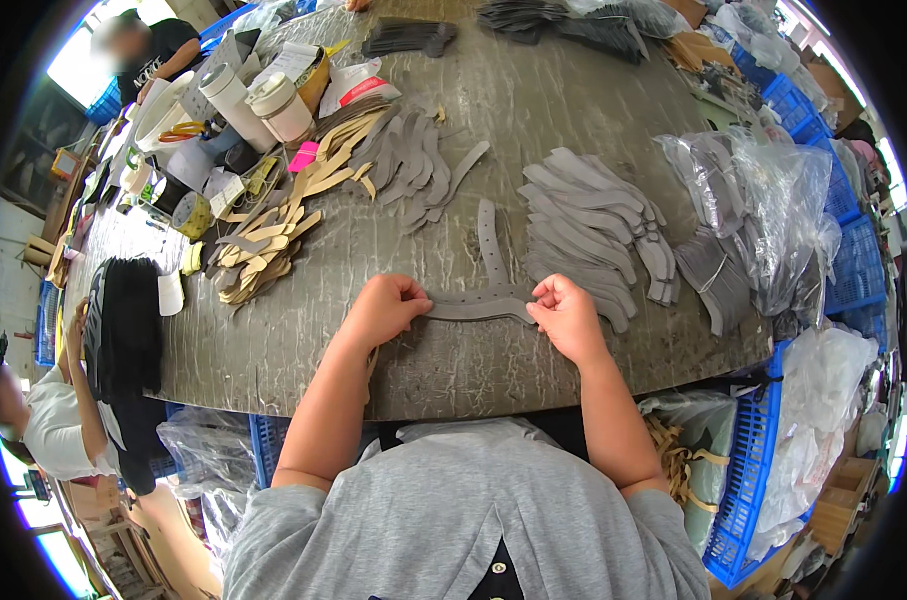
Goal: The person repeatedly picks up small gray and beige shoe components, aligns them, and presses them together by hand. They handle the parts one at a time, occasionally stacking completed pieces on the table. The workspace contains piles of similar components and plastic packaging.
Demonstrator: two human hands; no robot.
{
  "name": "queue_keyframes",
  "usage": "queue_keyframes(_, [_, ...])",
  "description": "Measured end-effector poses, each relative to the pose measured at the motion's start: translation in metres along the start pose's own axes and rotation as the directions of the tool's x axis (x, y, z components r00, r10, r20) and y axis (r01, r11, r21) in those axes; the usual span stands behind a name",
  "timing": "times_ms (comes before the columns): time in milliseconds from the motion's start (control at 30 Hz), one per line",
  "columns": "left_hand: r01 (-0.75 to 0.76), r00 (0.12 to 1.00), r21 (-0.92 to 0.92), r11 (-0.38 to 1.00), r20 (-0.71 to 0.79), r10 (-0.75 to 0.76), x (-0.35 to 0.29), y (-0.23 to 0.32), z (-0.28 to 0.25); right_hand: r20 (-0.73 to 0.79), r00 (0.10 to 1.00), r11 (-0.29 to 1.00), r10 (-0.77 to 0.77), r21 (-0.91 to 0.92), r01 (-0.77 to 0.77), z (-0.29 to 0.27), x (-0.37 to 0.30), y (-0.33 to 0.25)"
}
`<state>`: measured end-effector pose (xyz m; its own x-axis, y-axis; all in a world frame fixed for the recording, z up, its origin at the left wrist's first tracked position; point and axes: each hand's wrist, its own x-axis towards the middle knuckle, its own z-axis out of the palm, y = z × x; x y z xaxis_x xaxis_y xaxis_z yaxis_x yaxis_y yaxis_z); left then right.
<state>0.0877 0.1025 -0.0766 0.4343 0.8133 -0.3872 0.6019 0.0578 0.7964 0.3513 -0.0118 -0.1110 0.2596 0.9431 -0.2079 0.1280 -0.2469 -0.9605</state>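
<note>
My left hand [388, 308] pinches one end of a curved grey strip [478, 306] close above the worktable [413, 375]. At the strip's other end my right hand [567, 315] grips with thumb and fingertips. Small dark holes run along its upper part, where two layers seem to lie together. Just beyond it, a narrow grey strip with holes [488, 240] points away from me. To the right of this lies a fanned pile of grey curved strips [583, 215]. Farther left are a looser pile of grey strips [413, 160] and tan strips [273, 240].
At the far left stand a white jar [278, 108], a tape roll [191, 215] and other clutter. Plastic bags [783, 210] and blue crates [743, 480] line the right. Dark strips [408, 38] lie at the far edge. Two people are on the left, one near black hanging material [128, 325].
</note>
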Motion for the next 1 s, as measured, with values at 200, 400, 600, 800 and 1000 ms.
queue_keyframes(200, [0.011,1.000,-0.018,1.000,-0.013,-0.011,0.004,-0.005,0.002,0.017,1.000,0.999,0.022,-0.029,-0.022,0.001,-0.001,-0.005])
queue_keyframes(400, [0.027,1.000,-0.011,1.000,-0.009,-0.027,0.004,-0.005,0.003,0.009,1.000,0.996,0.021,-0.081,-0.020,0.001,0.000,-0.003])
queue_keyframes(600, [0.031,0.999,-0.005,1.000,-0.021,-0.031,0.003,-0.001,0.003,-0.039,0.990,0.959,-0.135,-0.258,0.121,0.005,-0.003,-0.001])
queue_keyframes(800, [0.013,0.999,0.003,1.000,-0.030,-0.013,0.005,-0.004,0.003,0.085,0.930,0.620,-0.357,-0.723,0.304,0.010,-0.009,-0.014])
queue_keyframes(1000, [0.027,0.999,0.014,1.000,-0.029,-0.027,0.003,0.000,0.003,0.372,0.769,0.418,-0.521,-0.674,0.609,0.023,-0.019,-0.012])
